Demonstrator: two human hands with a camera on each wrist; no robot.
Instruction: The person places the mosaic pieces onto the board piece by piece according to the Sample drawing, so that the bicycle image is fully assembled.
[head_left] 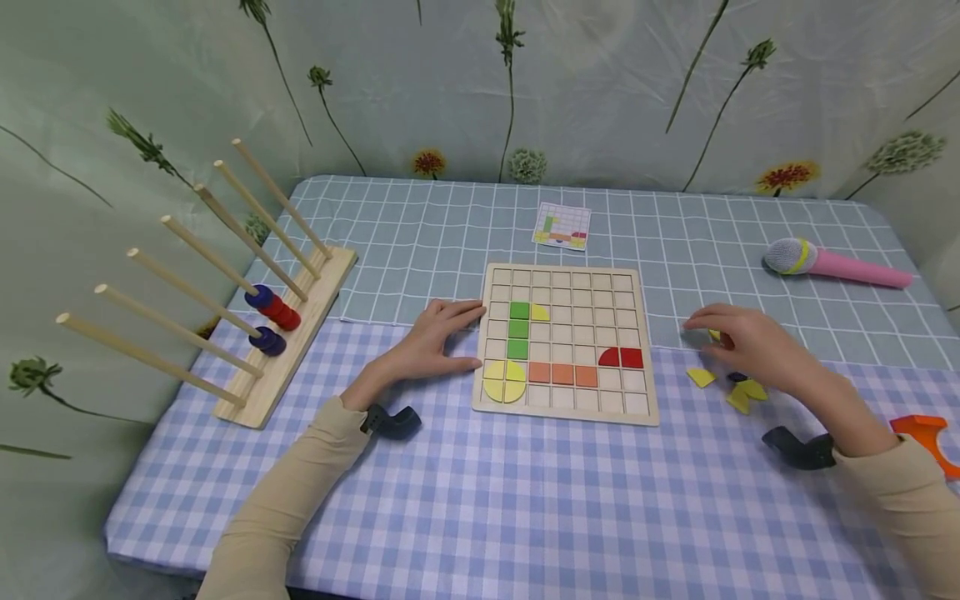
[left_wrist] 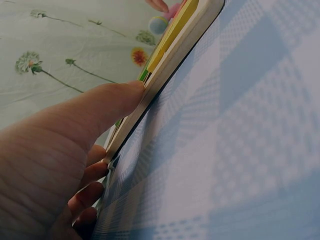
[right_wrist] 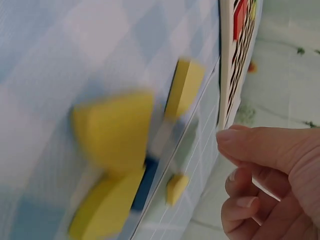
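My left hand rests against the left edge of a wooden grid board, its thumb and fingers touching the rim. Set in the board are three green squares, three orange squares, a yellow circle of quarter pieces, another yellow quarter, a red quarter and a red square. Over loose yellow pieces right of the board hovers my right hand, fingers loosely bent, no piece showing between them. A dark blue piece lies among the yellow ones.
Behind the board lies a small pattern card. A wooden peg stand with blue and red rings is at the left. A pink toy microphone lies back right, and an orange object sits beside my right forearm.
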